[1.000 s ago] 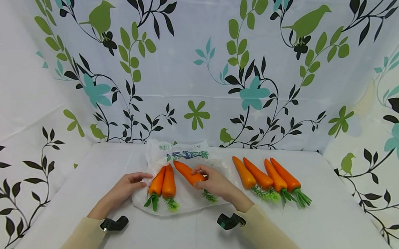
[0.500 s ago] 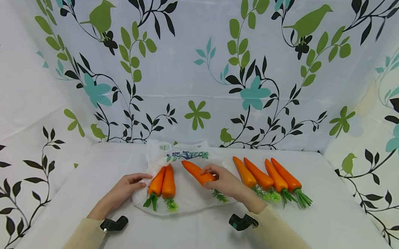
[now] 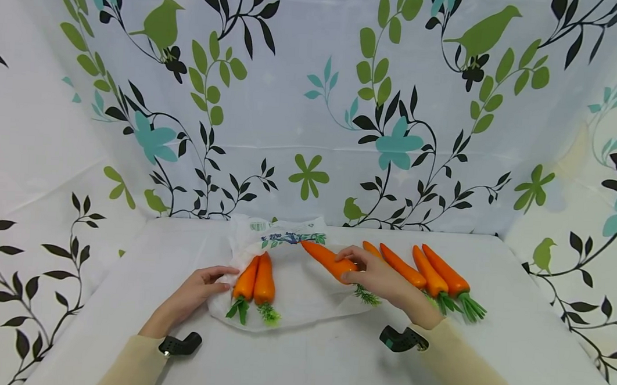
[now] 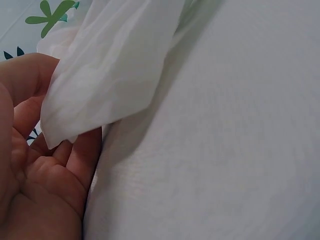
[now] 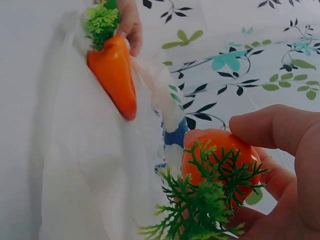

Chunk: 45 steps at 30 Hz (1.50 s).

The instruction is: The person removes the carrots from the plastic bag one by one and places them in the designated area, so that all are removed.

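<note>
My right hand (image 3: 369, 270) grips a carrot (image 3: 326, 258) round its thick end, over the right part of a white plastic bag (image 3: 297, 311). In the right wrist view, feathery green leaves (image 5: 200, 210) hang from that carrot's top between me and the fingers. At the bag's left side my left hand (image 3: 201, 288) holds its edge, the thin plastic (image 4: 110, 75) draping over the fingers in the left wrist view. Two more carrots lie side by side on the bag close to this hand, a left one (image 3: 246, 279) and a right one (image 3: 265, 277), tips pointing away.
To the right, several carrots (image 3: 443, 269) lie in a slanted row on the white tablecloth (image 3: 278, 365); my right hand and forearm partly cover the nearest ones. A patterned cloth (image 3: 270, 115) with leaves and birds hangs behind the table.
My right hand has carried its carrot to the right and slightly away across the bag, toward the row. My left hand and the two carrots beside it have stayed in place.
</note>
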Tool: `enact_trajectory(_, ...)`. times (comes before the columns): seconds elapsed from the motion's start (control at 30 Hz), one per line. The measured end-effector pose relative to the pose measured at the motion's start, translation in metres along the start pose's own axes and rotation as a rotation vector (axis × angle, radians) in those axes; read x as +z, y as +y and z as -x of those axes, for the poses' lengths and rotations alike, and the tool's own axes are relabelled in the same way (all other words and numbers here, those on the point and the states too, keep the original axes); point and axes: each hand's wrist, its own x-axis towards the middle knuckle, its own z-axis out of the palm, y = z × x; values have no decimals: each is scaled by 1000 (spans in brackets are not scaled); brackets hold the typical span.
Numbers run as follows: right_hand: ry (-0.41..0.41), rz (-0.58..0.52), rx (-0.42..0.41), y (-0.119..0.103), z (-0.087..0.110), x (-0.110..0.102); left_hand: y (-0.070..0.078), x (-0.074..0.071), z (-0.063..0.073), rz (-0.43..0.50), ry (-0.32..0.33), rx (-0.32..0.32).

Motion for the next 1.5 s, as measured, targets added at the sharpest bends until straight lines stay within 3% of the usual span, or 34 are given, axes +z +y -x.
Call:
enact_trajectory(0.63,96,44,23,23,42,-39,2,1,0,4,-7,-9)
enact_trajectory(1.13,136,2,20,35,63,-70,1,2,0,-11,8,-7)
enact_trajectory(1.5,190,72,41,43,79,-97,0,1,1,-1,0,-11)
